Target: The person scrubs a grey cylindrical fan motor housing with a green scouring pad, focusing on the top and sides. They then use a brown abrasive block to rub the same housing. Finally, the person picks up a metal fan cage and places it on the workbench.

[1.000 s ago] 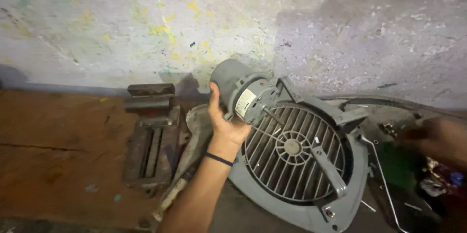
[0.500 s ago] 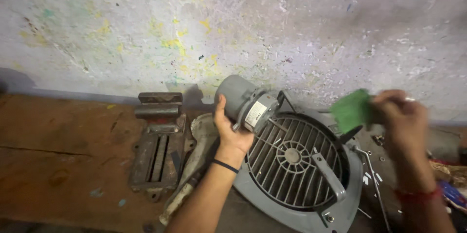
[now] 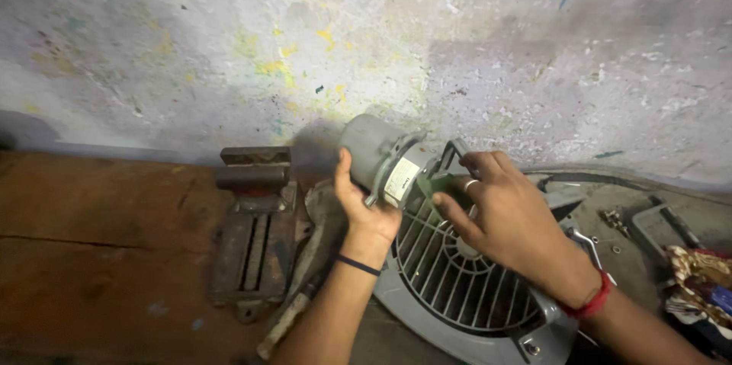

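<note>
Label: pale rectangular sticker on grey motor, frame centre.
Motor: cylindrical, atop grey fan grille.
Left hand: grip clamped on motor.
Right hand: grip pinching green piece.

A rusty metal vise lies flat on a worn brown wooden desk at lower left. A wooden-handled tool leans just beside it. A stained, paint-flecked wall fills the upper frame. Patterned cloth sits at the right edge, with a black cable above.
</note>
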